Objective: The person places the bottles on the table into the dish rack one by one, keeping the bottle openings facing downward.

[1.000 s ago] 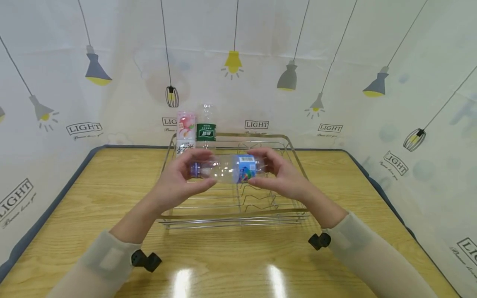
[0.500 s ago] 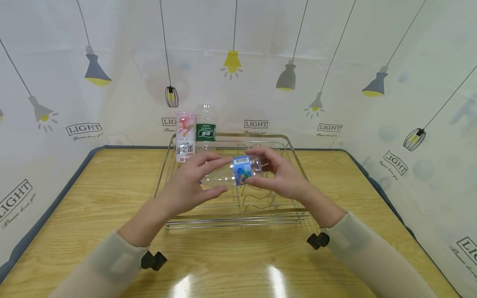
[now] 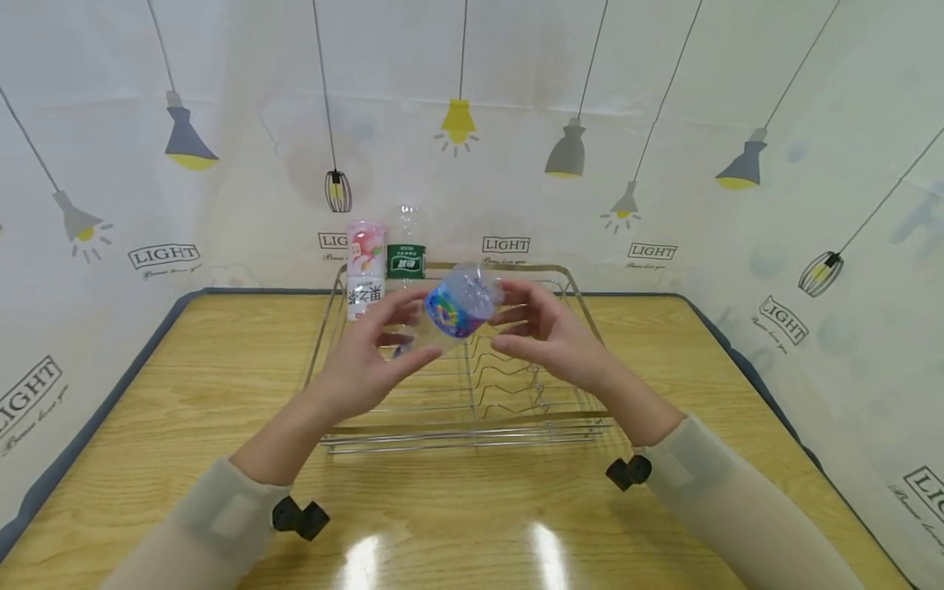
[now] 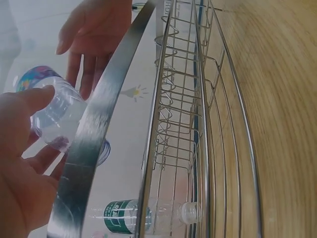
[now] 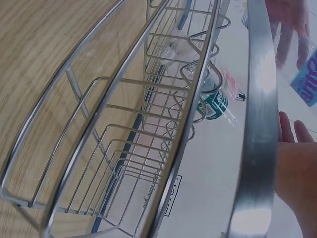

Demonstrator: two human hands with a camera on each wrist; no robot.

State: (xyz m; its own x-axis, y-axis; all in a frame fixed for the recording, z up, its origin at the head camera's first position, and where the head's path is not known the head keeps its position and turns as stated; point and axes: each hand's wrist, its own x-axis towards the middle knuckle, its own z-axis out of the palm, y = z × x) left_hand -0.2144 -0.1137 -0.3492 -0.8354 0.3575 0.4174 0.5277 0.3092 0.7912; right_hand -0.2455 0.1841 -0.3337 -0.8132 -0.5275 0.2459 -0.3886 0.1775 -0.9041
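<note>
A clear plastic bottle [image 3: 451, 315] with a blue, multicoloured label is in the air over the wire rack, tilted, base up and to the right. My left hand [image 3: 361, 356] holds it lower down, where the purple cap partly shows behind the fingers. In the left wrist view the thumb lies on the clear body of the bottle [image 4: 62, 116] and fingers reach beneath. My right hand [image 3: 556, 336] is beside the base with its fingers loosely bent; in the left wrist view that right hand [image 4: 101, 29] is apart from the bottle.
The metal wire rack [image 3: 472, 428] stands on the wooden table [image 3: 457, 500]. At its back left stand a pink-and-white bottle [image 3: 366, 254] and a clear bottle with a green label [image 3: 406, 262], side by side. A lamp-print backdrop [image 3: 664, 98] rises behind.
The bottle was level between both hands; its base has swung up and toward the camera. My left hand has shifted its grip along it, and my right hand has let go of the base.
</note>
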